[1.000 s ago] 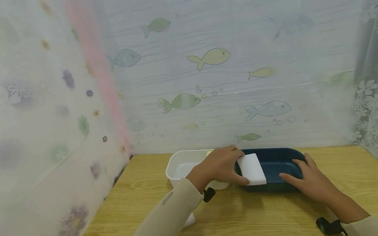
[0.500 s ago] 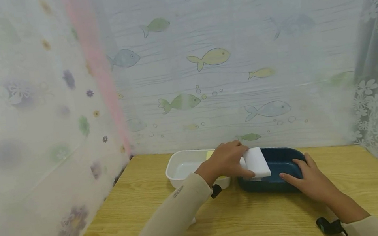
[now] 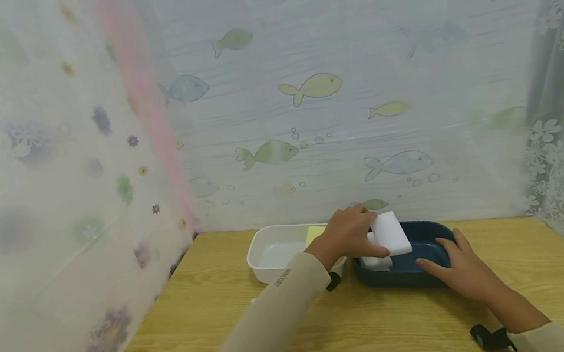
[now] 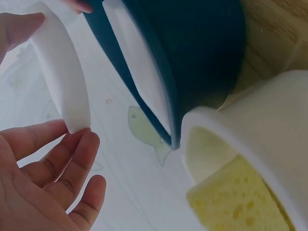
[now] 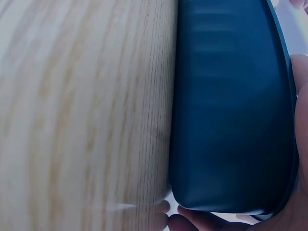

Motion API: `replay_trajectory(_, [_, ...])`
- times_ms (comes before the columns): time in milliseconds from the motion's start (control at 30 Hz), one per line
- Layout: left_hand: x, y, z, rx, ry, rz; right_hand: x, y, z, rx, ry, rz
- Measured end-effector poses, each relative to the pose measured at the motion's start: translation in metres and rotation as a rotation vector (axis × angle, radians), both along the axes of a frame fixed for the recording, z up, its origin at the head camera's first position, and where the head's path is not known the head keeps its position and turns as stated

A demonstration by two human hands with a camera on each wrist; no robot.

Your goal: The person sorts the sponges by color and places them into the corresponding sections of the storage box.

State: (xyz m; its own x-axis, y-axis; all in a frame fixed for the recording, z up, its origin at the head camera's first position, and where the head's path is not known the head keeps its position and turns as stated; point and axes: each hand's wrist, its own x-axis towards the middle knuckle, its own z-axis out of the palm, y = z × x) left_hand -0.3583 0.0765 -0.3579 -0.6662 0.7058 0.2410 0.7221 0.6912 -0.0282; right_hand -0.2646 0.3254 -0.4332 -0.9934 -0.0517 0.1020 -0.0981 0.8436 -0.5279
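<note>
My left hand (image 3: 347, 233) pinches a white sponge block (image 3: 391, 234) between thumb and fingers, over the left part of a dark blue basin (image 3: 399, 279). In the left wrist view, this sponge (image 4: 62, 72) bows slightly between thumb and fingertips. A second white sponge (image 3: 376, 262) sits inside the basin at its left end, partly hidden by the hand. My right hand (image 3: 468, 270) grips the basin's right end, thumb over the rim and fingers around the outside. The right wrist view shows the basin's side wall (image 5: 231, 110) standing on the table.
Left of the basin stands a white tub (image 3: 265, 274) with a yellow sponge (image 4: 236, 197) in it, partly behind my left forearm. Both containers are on a wood-grain table (image 3: 388, 328). A curtain with printed fish (image 3: 313, 86) hangs right behind the table.
My left hand has raised the white sponge and moved it rightward over the basin, bringing the second white sponge into view below. The right hand keeps its hold at the basin's end.
</note>
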Motion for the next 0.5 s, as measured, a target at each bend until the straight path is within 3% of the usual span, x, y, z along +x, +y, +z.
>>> replay_trajectory(500, [-0.014,0.028,-0.018,-0.028,0.017,0.087,-0.003,0.002,-0.001,0.059,-0.031,-0.019])
